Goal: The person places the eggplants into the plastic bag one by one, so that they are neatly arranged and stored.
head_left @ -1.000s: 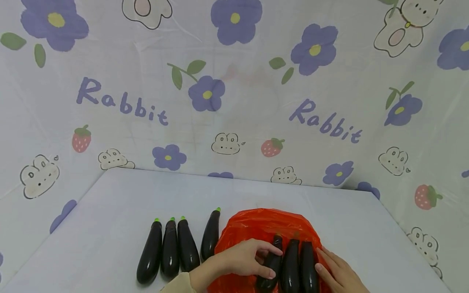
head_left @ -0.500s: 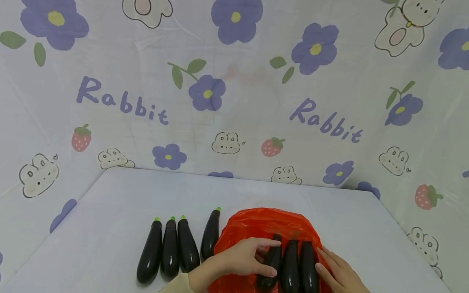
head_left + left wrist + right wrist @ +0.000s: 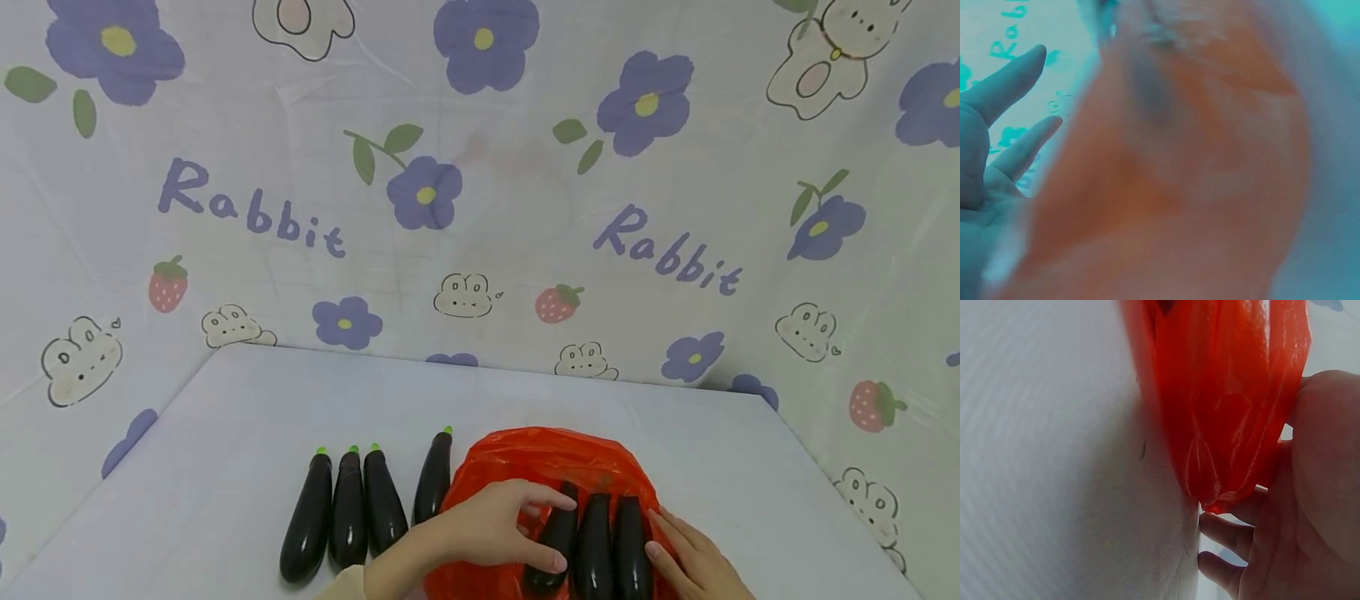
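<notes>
Three dark eggplants lie side by side on an opened red plastic bag [image 3: 540,446]: a left one [image 3: 561,527], a middle one [image 3: 596,546] and a right one [image 3: 632,546]. My left hand [image 3: 491,529] is over the left eggplant, thumb and index finger spread apart, fingertips overlapping it in the head view. In the blurred left wrist view, the fingers [image 3: 1013,81] are straight beside the bag. Along the bag's right side rests my right hand [image 3: 697,558], its fingers extended. The right wrist view shows this palm against the red plastic [image 3: 1222,400].
Several more eggplants with green stem tips lie left of the bag on the white table [image 3: 225,467], one [image 3: 433,479] right by the bag's edge. A cloth printed with flowers and rabbits [image 3: 465,233] hangs behind the table.
My left hand's thumb and fingers have spread wider, and the hand has risen slightly. The three eggplants on the bag and my right hand stay nearly in place.
</notes>
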Demonstrator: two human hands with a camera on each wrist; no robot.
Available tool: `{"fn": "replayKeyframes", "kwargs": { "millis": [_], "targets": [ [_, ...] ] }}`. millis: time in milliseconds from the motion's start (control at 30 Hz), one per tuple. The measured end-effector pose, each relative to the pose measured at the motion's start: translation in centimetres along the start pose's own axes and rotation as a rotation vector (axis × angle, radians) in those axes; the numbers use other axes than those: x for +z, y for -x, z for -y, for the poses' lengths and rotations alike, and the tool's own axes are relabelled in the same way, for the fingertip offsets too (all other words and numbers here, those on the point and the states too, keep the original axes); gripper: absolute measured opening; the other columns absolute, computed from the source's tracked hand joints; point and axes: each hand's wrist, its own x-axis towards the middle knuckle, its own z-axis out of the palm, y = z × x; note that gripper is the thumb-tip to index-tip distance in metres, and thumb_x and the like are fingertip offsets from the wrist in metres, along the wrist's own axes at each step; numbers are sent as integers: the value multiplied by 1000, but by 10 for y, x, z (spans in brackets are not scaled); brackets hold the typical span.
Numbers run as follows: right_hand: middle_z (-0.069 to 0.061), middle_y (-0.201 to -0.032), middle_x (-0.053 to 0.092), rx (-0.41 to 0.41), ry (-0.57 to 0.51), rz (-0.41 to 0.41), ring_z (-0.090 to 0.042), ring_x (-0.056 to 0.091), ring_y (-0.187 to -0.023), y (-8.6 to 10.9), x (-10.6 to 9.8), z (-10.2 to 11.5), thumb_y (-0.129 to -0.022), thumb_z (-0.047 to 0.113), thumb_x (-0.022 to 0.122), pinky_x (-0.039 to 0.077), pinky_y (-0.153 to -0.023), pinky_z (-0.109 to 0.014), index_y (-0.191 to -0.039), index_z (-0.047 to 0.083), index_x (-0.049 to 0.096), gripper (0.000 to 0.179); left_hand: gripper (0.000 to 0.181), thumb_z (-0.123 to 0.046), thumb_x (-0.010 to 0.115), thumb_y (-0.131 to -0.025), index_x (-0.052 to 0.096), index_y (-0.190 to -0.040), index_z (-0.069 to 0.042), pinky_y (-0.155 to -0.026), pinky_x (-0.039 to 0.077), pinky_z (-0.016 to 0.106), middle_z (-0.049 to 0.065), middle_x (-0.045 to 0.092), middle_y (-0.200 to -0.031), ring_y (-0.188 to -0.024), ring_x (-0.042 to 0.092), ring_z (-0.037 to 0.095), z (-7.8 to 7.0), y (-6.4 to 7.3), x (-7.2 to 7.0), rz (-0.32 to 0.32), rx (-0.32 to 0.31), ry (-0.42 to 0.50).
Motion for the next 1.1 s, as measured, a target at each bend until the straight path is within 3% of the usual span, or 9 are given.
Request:
{"fn": "replayKeyframes", "kwargs": {
  "millis": [233, 400, 567, 700, 833, 1100],
  "targets": [
    [-27, -150, 35, 9, -6, 3, -52, 32, -132, -1, 1, -3, -99, 60, 41, 29, -98, -72, -150, -1, 34, 81, 39, -23, 80, -84, 69, -121, -24, -82, 52, 24, -13, 63, -112, -102, 58, 9, -13, 18, -11, -40, 100, 96],
    [-26, -150, 36, 7, -10, 6, -52, 32, -132, 0, 2, -3, -99, 60, 41, 30, -98, -72, -150, -2, 34, 80, 40, -27, 79, -85, 66, -122, -24, -85, 53, 29, -11, 62, -116, -106, 58, 13, -16, 40, -27, -116, 139, 126],
    [-26, -150, 36, -7, -11, 0, -52, 33, -132, 0, 2, -4, -99, 58, 42, 30, -97, -72, -150, -2, 34, 79, 41, -29, 79, -86, 65, -124, -27, -90, 51, 36, -6, 61, -122, -113, 56, 25, -12, 66, -52, -210, 133, 125],
    [-26, -150, 36, -12, -16, -1, -52, 32, -132, 0, 2, -4, -99, 58, 42, 30, -98, -72, -150, -2, 34, 79, 41, -28, 78, -86, 65, -125, -26, -95, 49, 43, -2, 58, -129, -117, 54, 26, -6, 86, -71, -275, 122, 99],
    [-25, -150, 36, -3, -10, -3, -51, 32, -132, 1, 1, -2, -99, 59, 41, 30, -98, -72, -151, -1, 34, 80, 45, -29, 79, -86, 64, -127, -22, -93, 50, 38, 0, 57, -131, -118, 55, 23, 4, 107, -87, -355, 75, 59],
    [-26, -150, 35, 12, -1, -1, -52, 32, -132, -1, 0, 0, -98, 62, 40, 29, -98, -72, -151, -1, 33, 83, 47, -28, 78, -87, 63, -130, -15, -92, 50, 34, 8, 58, -131, -117, 56, 31, 31, 145, -112, -492, -11, 11]
  ]
}}
